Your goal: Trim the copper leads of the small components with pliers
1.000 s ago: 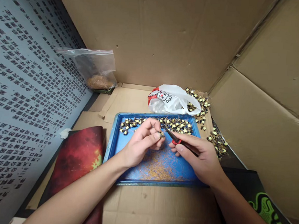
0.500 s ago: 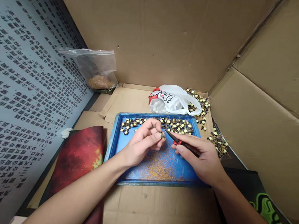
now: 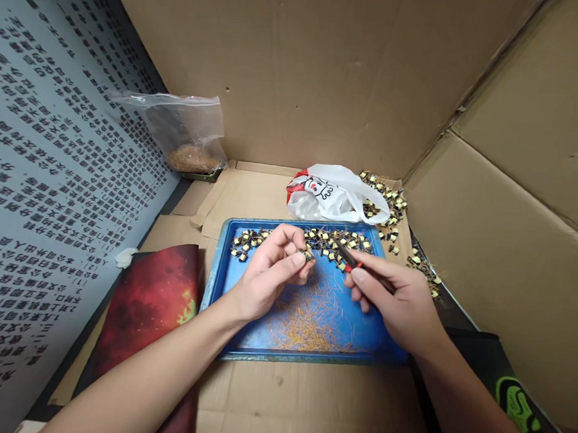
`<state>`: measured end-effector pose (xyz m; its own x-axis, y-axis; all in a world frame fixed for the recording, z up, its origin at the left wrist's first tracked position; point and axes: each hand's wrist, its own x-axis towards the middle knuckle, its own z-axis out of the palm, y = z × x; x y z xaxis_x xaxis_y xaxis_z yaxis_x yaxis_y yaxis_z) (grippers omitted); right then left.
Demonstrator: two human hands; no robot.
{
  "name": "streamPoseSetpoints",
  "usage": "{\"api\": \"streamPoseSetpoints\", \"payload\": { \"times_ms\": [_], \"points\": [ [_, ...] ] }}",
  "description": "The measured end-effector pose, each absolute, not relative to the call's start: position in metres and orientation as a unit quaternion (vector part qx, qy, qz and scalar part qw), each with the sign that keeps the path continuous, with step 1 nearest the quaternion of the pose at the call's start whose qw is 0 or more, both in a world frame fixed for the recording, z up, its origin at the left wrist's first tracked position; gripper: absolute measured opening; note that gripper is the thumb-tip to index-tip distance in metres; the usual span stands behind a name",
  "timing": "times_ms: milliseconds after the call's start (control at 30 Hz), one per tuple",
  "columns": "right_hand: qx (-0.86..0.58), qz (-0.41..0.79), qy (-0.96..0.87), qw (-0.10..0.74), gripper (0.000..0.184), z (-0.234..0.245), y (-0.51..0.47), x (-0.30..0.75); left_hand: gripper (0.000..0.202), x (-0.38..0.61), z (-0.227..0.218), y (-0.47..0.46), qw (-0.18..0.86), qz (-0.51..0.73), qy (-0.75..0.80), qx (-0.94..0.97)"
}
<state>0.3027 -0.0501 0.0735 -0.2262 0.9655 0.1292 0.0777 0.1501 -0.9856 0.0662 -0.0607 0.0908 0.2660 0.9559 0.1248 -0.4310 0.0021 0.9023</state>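
My left hand (image 3: 275, 269) pinches a small black-and-yellow wire-wound coil part (image 3: 306, 255) between thumb and fingertips, over the tray. Much of the part is covered by my fingers. To its right, my right hand (image 3: 397, 295) is closed round cutting pliers (image 3: 350, 258) with dark jaws and some red at the handle. Their tip points up and left, apart from the held part. Below both hands lies a blue tray (image 3: 216, 284). Many similar coil parts (image 3: 247, 240) with thin leads line its far side, and copper-coloured wire clippings (image 3: 310, 325) are scattered nearer me.
Behind the tray lies a white plastic bag (image 3: 333, 193), with more coil parts (image 3: 394, 215) beside it. A clear zip bag (image 3: 195, 142) of copper-coloured wire stands back left. A red patterned mat (image 3: 146, 305) lies left. Cardboard walls (image 3: 301, 64) rise behind and to the right.
My right hand and the pliers have moved right, away from the held part. My left hand has shifted slightly left, still pinching the coil part.
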Motion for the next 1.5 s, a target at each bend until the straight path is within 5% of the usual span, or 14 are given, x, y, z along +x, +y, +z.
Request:
{"api": "streamPoseSetpoints", "payload": {
  "times_ms": [333,900,1167,1333,1500],
  "points": [
    [-0.352,0.593,-0.587,0.424,0.038,0.074,-0.06,0.289,0.027,0.066,0.087,-0.06,0.63,0.511,0.281,0.512],
    [-0.439,0.383,-0.666,0.467,0.039,0.062,-0.051,0.287,0.029,0.062,0.086,-0.055,0.651,0.501,0.287,0.494],
    [-0.428,0.384,-0.624,0.529,0.038,0.052,-0.05,0.283,0.029,0.062,0.085,-0.049,0.495,0.382,0.478,0.616],
    [-0.424,0.413,-0.598,0.541,0.038,0.051,-0.048,0.281,0.034,0.054,0.083,-0.031,0.475,0.587,0.501,0.423],
    [-0.421,0.412,-0.605,0.536,0.037,0.05,-0.049,0.28,0.069,0.045,0.078,-0.019,0.485,0.63,0.49,0.357]
  ]
}}
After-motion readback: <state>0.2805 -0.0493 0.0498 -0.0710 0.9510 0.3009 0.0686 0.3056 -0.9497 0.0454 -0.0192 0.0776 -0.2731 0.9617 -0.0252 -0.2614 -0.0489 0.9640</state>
